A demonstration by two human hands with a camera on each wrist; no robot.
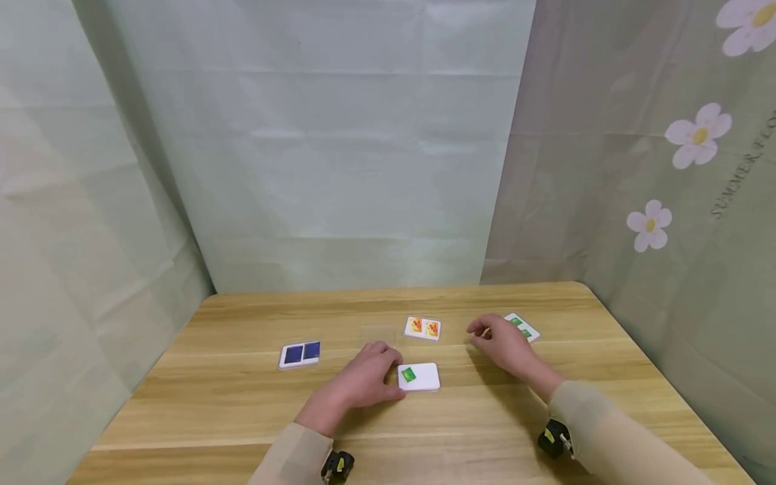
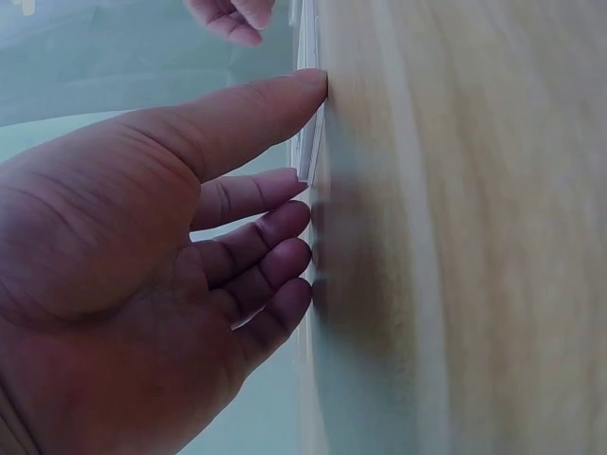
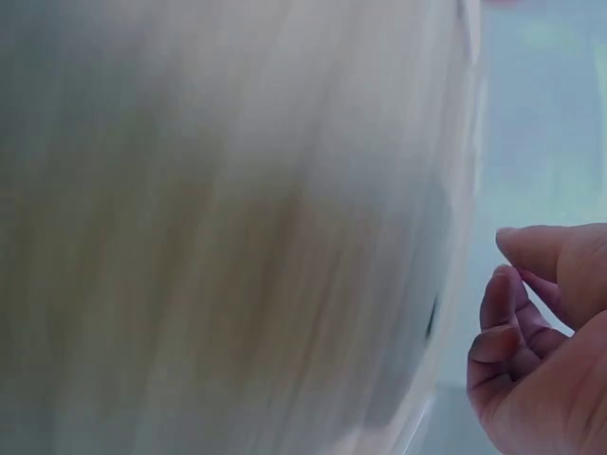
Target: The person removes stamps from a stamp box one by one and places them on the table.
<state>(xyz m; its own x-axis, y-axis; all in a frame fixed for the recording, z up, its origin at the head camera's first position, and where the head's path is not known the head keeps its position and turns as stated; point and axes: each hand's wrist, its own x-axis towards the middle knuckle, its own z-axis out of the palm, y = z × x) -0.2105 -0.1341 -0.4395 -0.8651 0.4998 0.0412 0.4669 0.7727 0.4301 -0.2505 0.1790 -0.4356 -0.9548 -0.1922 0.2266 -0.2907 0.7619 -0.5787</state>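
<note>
Your left hand (image 1: 358, 384) rests on surface (image 1: 242, 404), fingers (image 2: 275, 232) relaxed, thumb touching green card (image 1: 418, 376) edge. Your right hand (image 1: 503, 343) hovers near two-green card (image 1: 523, 327), fingers (image 3: 503, 322) loosely curled, empty.

Table (image 1: 242, 404) looks like light wood with a visible grain, smooth with a soft sheen. The cards, like the green one (image 1: 419, 376) and the blue one (image 1: 300, 353), seem to be glossy white plastic or coated card. Backdrop (image 1: 327, 155) is thin matt cloth, creased. Sleeves (image 1: 612, 438) look like soft knit.
</note>
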